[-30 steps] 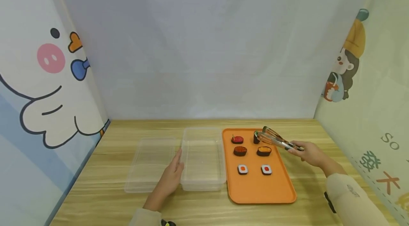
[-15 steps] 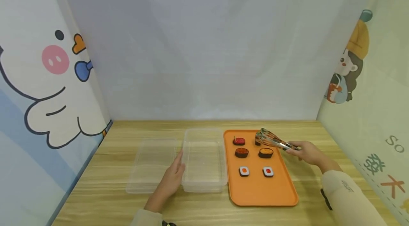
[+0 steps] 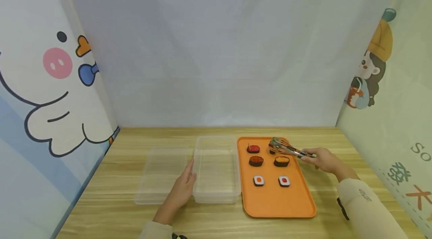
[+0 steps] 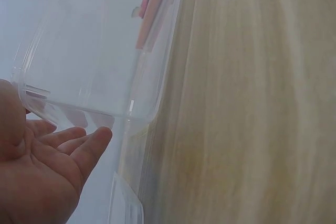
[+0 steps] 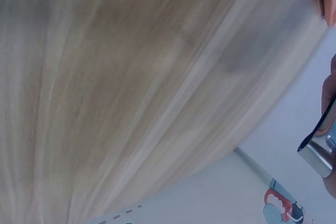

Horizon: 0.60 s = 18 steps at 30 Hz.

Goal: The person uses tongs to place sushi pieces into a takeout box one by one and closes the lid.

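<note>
My right hand (image 3: 320, 158) grips metal tongs (image 3: 285, 148) whose tips sit over a dark sushi piece (image 3: 272, 151) at the back of the orange tray (image 3: 280, 203). That piece is mostly hidden by the tong tips. Several other toy sushi lie on the tray: a red-topped one (image 3: 253, 148), a dark red one (image 3: 256, 160), an orange one (image 3: 281, 161) and two white rolls (image 3: 258, 180). My left hand (image 3: 183, 188) rests with straight fingers against the left side of a clear plastic box (image 3: 217, 194). The left wrist view shows the palm (image 4: 37, 166) beside the box corner (image 4: 131, 106).
A clear lid (image 3: 158, 175) lies flat left of the box. The wooden table (image 3: 111, 212) is walled by a white backdrop and cartoon panels on both sides. The tongs' handle end (image 5: 317, 150) shows in the right wrist view.
The tongs have dipped and moved slightly left, down onto the back sushi piece. The left hand has stayed by the box.
</note>
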Each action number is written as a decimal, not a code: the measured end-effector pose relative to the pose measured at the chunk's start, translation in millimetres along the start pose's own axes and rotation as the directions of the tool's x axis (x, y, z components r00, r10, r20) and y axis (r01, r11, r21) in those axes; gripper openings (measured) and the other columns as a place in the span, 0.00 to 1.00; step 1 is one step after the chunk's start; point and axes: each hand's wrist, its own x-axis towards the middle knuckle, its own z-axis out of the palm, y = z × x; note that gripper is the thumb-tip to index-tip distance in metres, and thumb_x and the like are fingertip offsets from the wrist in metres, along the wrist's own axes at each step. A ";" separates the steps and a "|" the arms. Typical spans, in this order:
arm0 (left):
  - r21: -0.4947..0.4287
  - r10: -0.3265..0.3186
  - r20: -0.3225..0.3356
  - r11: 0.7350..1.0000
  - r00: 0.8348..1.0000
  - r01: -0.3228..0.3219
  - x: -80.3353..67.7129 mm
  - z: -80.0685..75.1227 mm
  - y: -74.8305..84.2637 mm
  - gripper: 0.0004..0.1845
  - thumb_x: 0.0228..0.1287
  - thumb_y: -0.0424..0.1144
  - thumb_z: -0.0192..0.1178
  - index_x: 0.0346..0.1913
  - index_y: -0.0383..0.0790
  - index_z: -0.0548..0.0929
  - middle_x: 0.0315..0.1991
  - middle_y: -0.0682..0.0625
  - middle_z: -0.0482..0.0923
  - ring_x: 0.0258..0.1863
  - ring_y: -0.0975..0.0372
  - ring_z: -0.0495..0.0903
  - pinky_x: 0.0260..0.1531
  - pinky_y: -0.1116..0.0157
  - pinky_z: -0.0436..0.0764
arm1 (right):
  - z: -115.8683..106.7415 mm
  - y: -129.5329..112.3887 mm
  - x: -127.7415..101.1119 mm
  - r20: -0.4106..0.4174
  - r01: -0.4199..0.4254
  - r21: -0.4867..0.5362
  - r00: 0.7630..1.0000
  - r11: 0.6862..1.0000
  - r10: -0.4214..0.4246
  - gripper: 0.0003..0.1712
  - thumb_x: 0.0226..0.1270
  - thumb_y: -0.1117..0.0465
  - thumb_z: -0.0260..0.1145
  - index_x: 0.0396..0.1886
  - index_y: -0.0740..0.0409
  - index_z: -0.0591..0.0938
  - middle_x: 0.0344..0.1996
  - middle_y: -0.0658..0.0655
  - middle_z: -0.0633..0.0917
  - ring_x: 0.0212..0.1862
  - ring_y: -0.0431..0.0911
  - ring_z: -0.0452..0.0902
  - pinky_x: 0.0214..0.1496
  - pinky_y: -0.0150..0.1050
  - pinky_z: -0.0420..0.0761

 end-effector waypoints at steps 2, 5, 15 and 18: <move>0.004 0.002 -0.005 1.000 1.000 -0.002 0.3 0.2 0.1 0.28 0.79 0.36 0.40 0.77 0.34 0.50 0.70 0.28 0.54 0.67 0.36 0.58 0.65 0.41 0.56 | -1.4 -3.7 0.0 -0.011 0.014 0.000 1.000 1.000 -0.014 0.33 0.71 0.52 0.63 0.63 0.75 0.72 0.24 0.57 0.75 0.18 0.44 0.66 0.18 0.37 0.69; 0.005 0.003 -0.006 1.000 1.000 -0.003 0.6 0.8 0.0 0.28 0.79 0.36 0.40 0.77 0.34 0.50 0.70 0.28 0.54 0.67 0.36 0.58 0.65 0.41 0.56 | -4.1 -9.8 0.0 -0.031 0.027 0.001 0.999 1.000 -0.027 0.32 0.71 0.52 0.63 0.63 0.75 0.72 0.27 0.59 0.77 0.17 0.44 0.66 0.19 0.37 0.70; 0.005 -0.009 -0.011 1.000 1.000 0.009 -0.4 1.4 1.0 0.28 0.79 0.37 0.40 0.76 0.34 0.51 0.70 0.28 0.56 0.66 0.35 0.60 0.64 0.40 0.57 | -16.0 -40.9 1.2 -0.041 0.025 -0.024 0.999 0.999 -0.026 0.35 0.72 0.49 0.62 0.65 0.74 0.70 0.28 0.55 0.76 0.18 0.44 0.64 0.18 0.37 0.67; 0.010 -0.005 -0.008 1.000 1.000 0.006 0.2 1.8 0.4 0.28 0.79 0.36 0.40 0.76 0.33 0.50 0.70 0.28 0.55 0.66 0.35 0.59 0.65 0.41 0.57 | -17.7 -50.4 2.4 -0.045 0.042 -0.039 0.998 0.998 -0.044 0.35 0.72 0.50 0.62 0.65 0.74 0.70 0.30 0.55 0.77 0.18 0.44 0.64 0.18 0.37 0.67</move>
